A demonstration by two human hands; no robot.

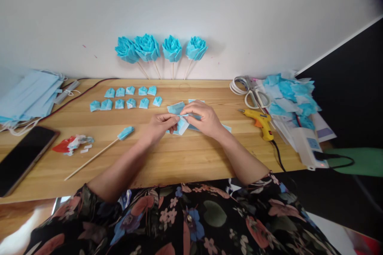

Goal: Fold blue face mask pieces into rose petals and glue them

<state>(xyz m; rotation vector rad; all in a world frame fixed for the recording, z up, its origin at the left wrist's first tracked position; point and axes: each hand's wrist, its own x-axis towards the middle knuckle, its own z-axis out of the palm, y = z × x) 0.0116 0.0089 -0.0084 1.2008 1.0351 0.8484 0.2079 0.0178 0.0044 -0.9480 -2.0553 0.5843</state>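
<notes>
Both my hands meet over the middle of the table and pinch one piece of blue-and-white mask fabric [182, 126]. My left hand [164, 124] grips its left side between thumb and fingers. From the other side, my right hand [201, 116] holds its upper edge, fingertips close to the left thumb. Flat blue fabric pieces [176, 107] lie beneath and around the hands, partly hidden by them. To the left are two rows of folded blue petals [119, 104]. Nearer my left forearm lies a wooden stick [92, 160] with a rolled blue bud [125, 132] on its end.
Several blue fabric flowers [172, 49] on sticks lean against the wall. At right are tape [238, 86], scissors [254, 96], a yellow glue gun [259, 121], a power strip [308, 149] and fabric scraps [289, 93]. Masks [31, 93], a phone [25, 159] and bits of litter [73, 144] lie left.
</notes>
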